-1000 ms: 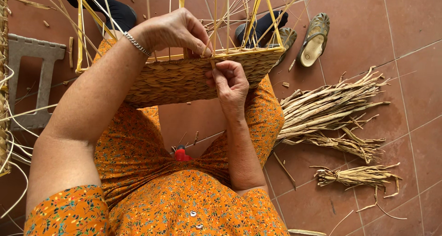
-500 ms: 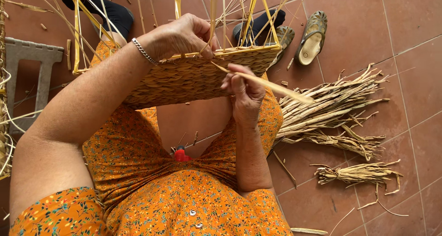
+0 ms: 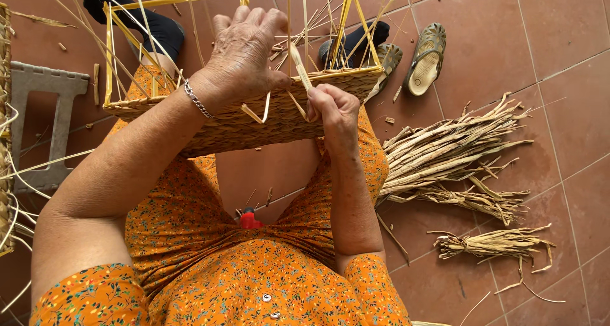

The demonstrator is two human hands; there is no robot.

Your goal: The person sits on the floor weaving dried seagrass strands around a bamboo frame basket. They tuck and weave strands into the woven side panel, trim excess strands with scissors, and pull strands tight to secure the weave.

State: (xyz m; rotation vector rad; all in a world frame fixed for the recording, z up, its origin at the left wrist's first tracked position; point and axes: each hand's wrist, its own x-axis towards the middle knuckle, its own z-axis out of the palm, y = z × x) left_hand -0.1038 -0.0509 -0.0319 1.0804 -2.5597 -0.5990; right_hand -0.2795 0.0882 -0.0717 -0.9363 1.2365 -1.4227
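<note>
Your left hand (image 3: 244, 56) lies over the top edge of the half-woven basket (image 3: 254, 126), fingers curled and pressing on the rim, so it holds the basket steady on your knees. Your right hand (image 3: 333, 110) is just beside it, on the right part of the same edge. Its fingers are closed narrow around a flat pale straw strand (image 3: 300, 68), which stands up from the weave between your two hands.

The basket looks light and a little flexible: the woven band is low, and above it only the thin yellow frame (image 3: 352, 21) and loose upright strands rise. I think it bends if you squeeze the wall, so it is better to hold at the rim or at a frame corner. The strand seems dry and stiff; it can crack if you fold it sharply, so take it near the weave, not at the tip.

Inside the basket I see nothing except the upright strands. On the tiled floor (image 3: 559, 33) at your right lie bundles of dried straw (image 3: 445, 154); a pair of sandals (image 3: 426, 59) is beyond them, and a grey plastic stool (image 3: 44, 122) at your left.
</note>
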